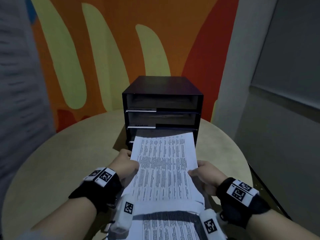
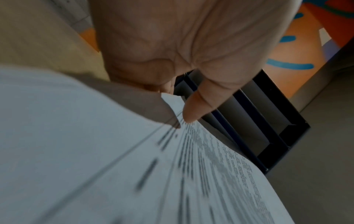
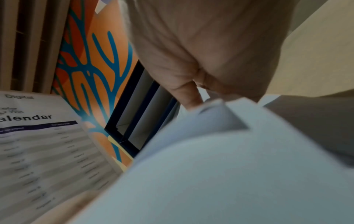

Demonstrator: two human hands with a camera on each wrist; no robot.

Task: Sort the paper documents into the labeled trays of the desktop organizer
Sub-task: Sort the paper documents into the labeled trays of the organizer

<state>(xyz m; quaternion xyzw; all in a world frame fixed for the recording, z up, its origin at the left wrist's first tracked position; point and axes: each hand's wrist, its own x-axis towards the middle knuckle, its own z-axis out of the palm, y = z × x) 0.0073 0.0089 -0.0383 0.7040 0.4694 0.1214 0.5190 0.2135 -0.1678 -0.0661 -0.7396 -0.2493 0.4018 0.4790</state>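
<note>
grip: my left hand and right hand each pinched a side edge of the printed sheet
sheet: leading edge at the organizer's bottom tray
risk: floppy paper, figured it could buckle on the tray lip

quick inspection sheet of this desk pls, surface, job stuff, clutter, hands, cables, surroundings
surface: round beige table.
job's things: black three-tray organizer; printed sheet with its far edge at the bottom tray; more papers nearer the person.
clutter: nothing seen.
grippers: left hand and right hand grip the sheet's side edges.
cables: nothing seen.
surroundings: orange and yellow mural wall, grey wall at right.
</note>
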